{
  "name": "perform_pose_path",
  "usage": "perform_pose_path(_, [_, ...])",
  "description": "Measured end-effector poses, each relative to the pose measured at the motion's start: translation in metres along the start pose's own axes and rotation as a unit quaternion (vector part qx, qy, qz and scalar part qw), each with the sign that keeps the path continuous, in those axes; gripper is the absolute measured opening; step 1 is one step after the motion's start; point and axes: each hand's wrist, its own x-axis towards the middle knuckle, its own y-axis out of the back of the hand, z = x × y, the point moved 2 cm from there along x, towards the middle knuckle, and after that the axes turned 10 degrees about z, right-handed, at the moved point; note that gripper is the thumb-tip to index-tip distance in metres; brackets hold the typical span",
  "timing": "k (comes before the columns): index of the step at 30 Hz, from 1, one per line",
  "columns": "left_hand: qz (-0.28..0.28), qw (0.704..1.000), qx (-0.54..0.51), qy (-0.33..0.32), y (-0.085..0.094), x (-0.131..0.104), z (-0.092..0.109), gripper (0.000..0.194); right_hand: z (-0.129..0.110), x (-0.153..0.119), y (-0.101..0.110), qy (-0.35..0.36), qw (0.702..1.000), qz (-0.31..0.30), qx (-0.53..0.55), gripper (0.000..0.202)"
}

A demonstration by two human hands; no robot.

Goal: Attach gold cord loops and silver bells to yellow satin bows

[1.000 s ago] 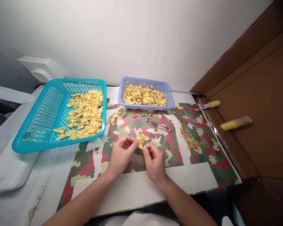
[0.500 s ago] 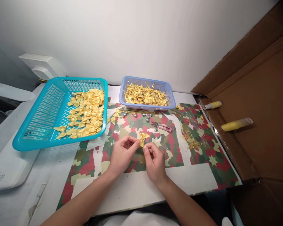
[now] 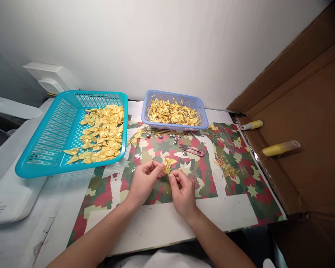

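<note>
Between my hands is a small yellow ribbon bow [image 3: 169,163], held just above the patterned mat. My left hand [image 3: 146,178] pinches its left side between thumb and fingertips. My right hand [image 3: 182,190] has thumb and forefinger pressed together at the bow's lower end; a thin strand or ribbon tail may be in that pinch, too small to make out. Beyond the bow lie several silver bells [image 3: 175,138] and a pair of thread snips [image 3: 193,150]. Thin gold cords [image 3: 167,132] stretch across the mat behind them.
A turquoise basket [image 3: 36,149] of yellow bows stands at left, a blue basket [image 3: 174,126] of bows with gold cords at the back. Gold cord scraps [image 3: 225,165] lie at right. Cardboard [image 3: 309,130] walls the right side, with two yellow-filled tubes [image 3: 280,148]. A white wall rises behind.
My left thumb and fingers have shifted slightly up along the bow's left side. My right hand keeps its pinch at the lower end, almost unmoved.
</note>
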Motion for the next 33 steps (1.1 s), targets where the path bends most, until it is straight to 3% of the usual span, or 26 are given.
perform_pose_path(16, [-0.05, 0.988, -0.074, 0.125, -0.0001, 0.0044, 0.0007, 0.025, -0.0003, 0.0003, 0.0013, 0.039, 0.999, 0.01, -0.023, 0.021])
perform_pose_path(33, [-0.058, 0.996, 0.008, 0.072, 0.0024, 0.0037, 0.0027, 0.019, 0.0015, 0.0005, 0.0025, 0.013, 1.0, -0.005, -0.006, 0.02])
